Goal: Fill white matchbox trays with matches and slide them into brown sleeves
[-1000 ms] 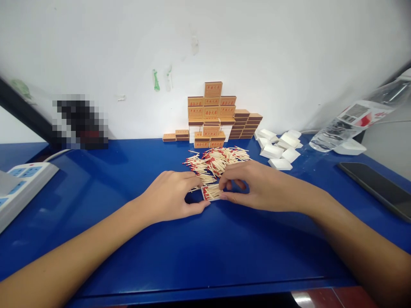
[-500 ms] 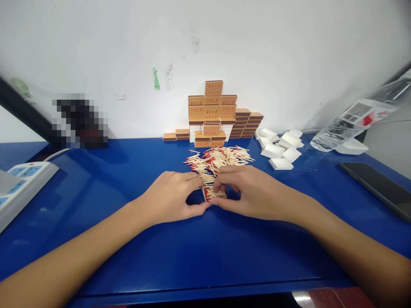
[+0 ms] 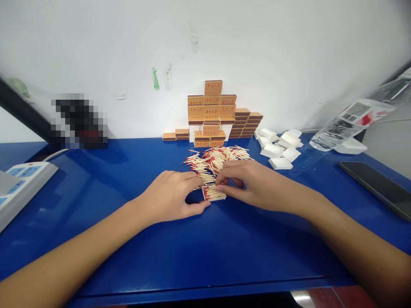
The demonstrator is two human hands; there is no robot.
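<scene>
A small white matchbox tray (image 3: 203, 193) lies on the blue table, filled with red-tipped matches (image 3: 212, 192). My left hand (image 3: 176, 193) is at its left end, index finger at the far corner and thumb at the near corner, steadying it. Over the tray's right part is my right hand (image 3: 245, 184), thumb and index finger pinched together at the matches. What lies between those fingertips is hidden. Just behind the tray spreads a loose heap of matches (image 3: 221, 158), partly covered by my right hand.
Matchbox sleeves (image 3: 212, 112) are stacked against the wall, with brown-sided boxes (image 3: 252, 124) beside them. Several white trays (image 3: 281, 164) lie to the right, near a water bottle (image 3: 348, 122) and a phone (image 3: 375, 184). A power strip (image 3: 28, 184) sits at the left.
My right hand has risen slightly and drawn back from the tray's near edge, so more of the matches inside show. My left hand has stayed in place.
</scene>
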